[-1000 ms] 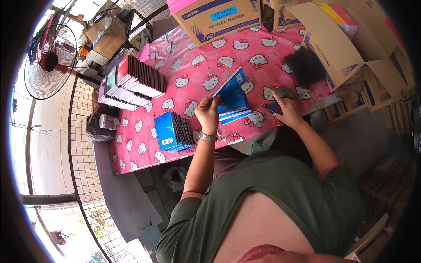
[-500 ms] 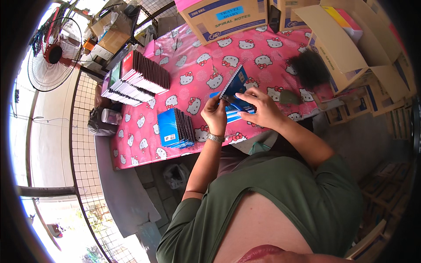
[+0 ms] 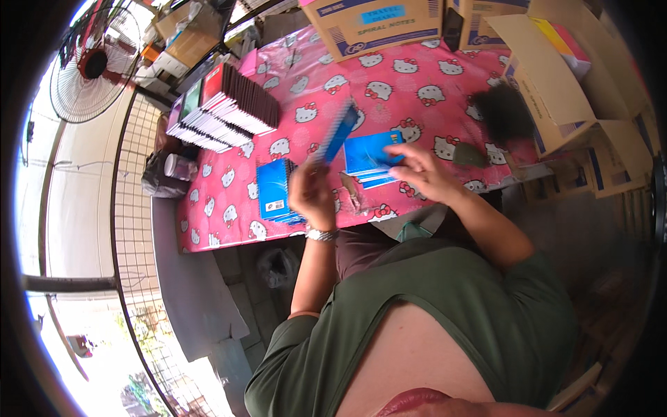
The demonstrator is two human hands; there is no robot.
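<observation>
The left hand [image 3: 311, 198] is closed on a notebook [image 3: 338, 135] (blurred), held tilted above the cloth [image 3: 229, 208], between the left pile [image 3: 272, 186] and the right pile [image 3: 363, 154]. The right hand [image 3: 427, 174] is positioned at the right edge of the right pile, fingers partly spread; whether it grips anything cannot be told. Both piles are blue. A taller stack [image 3: 236, 104] stands beyond the left pile. Black coils [image 3: 504, 115] lie beside the open carton [image 3: 545, 104].
</observation>
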